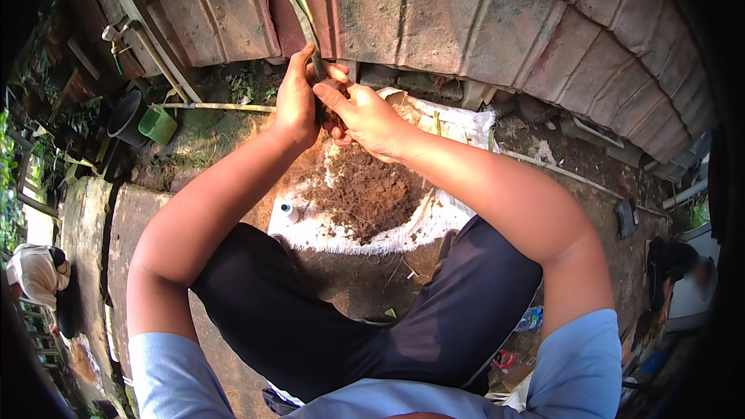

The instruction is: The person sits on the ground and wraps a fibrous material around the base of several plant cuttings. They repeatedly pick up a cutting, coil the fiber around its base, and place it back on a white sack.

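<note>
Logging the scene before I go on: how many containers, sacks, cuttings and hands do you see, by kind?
Hands: 2, left hand and right hand, both gripping the cutting
Plant cutting: 1
White sack spread with soil: 1
Green pot: 1
Black pot: 1
Small white bottle: 1
Total: 7

The bare earth ground (365,283) carries a white woven sack (446,221) spread flat, with a heap of dark soil (372,194) on it. A small white bottle (289,210) lies at the sack's left edge.
</note>
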